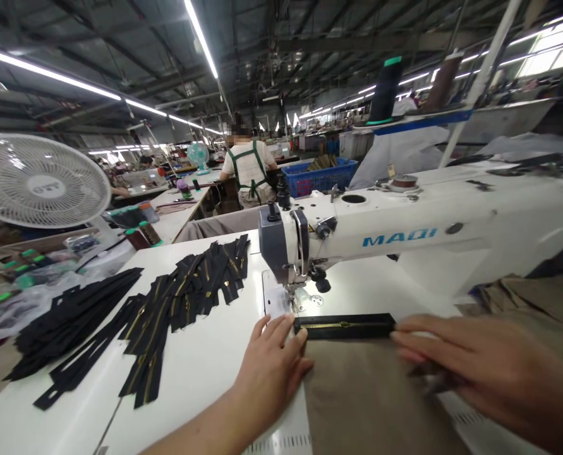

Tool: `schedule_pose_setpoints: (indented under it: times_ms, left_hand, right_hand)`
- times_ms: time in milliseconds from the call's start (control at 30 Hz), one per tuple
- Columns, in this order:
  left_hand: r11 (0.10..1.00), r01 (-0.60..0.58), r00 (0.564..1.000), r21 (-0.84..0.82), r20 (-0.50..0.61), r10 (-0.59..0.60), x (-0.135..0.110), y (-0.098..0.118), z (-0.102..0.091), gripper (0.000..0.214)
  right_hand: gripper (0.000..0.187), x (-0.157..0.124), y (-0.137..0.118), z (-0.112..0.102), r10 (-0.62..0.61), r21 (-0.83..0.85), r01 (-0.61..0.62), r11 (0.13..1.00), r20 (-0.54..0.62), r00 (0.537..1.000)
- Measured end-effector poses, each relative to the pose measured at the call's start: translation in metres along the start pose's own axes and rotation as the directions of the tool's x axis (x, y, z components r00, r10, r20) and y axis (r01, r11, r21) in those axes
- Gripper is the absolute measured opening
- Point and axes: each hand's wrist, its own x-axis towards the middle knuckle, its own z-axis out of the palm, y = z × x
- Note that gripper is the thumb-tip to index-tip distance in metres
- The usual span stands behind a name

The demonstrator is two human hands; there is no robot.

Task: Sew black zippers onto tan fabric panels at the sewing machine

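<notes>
A black zipper [345, 325] with gold teeth and a gold pull lies along the top edge of a brown fabric piece [357, 385], just in front of the sewing machine's needle area [293, 297]. My left hand [276, 354] presses its curled fingers on the zipper's left end, close to the presser foot. At the opposite end, my right hand [484, 360] pinches the zipper's tip between thumb and fingers. Motion blurs the right hand, and a dark greyish object beneath its fingers cannot be made out.
Loose black zippers [181, 297] and black fabric strips [72, 316] lie on the white table to the left. The white sewing machine [414, 221] spans the right side. A fan [44, 183] stands at left; brown fabric [537, 309] is piled at right. A person [250, 164] sits ahead.
</notes>
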Motion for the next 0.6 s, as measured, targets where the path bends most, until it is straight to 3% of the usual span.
schedule_pose_setpoints:
  times_ms: [33, 67, 233, 433, 600]
  left_hand:
    - [1.0, 0.006, 1.0, -0.008, -0.011, -0.006, -0.001, 0.001, -0.001, 0.033]
    - [1.0, 0.012, 1.0, -0.018, -0.02, -0.012, -0.001, 0.001, -0.002, 0.031]
    - [0.992, 0.003, 1.0, -0.125, -0.027, -0.007, 0.006, -0.005, -0.007, 0.025]
    - [0.975, -0.015, 0.997, -0.22, -0.078, -0.003, 0.013, -0.023, -0.004, 0.023]
    - [0.985, -0.11, 0.993, -0.133, -0.058, 0.103, 0.018, -0.027, -0.007, 0.017]
  right_hand:
    - [0.027, 0.01, -0.007, 0.014, -0.112, 0.035, 0.11, 0.993, 0.068, 0.991]
    - [0.029, 0.019, -0.014, 0.027, -0.146, 0.053, 0.141, 0.989, 0.124, 0.981]
    - [0.023, 0.045, -0.028, 0.074, -0.158, -0.022, 0.174, 0.984, 0.326, 0.932]
    - [0.015, 0.044, -0.023, 0.077, -0.183, -0.08, 0.222, 0.972, 0.339, 0.923]
    - [0.017, 0.054, -0.025, 0.077, -0.25, -0.05, 0.304, 0.951, 0.449, 0.858]
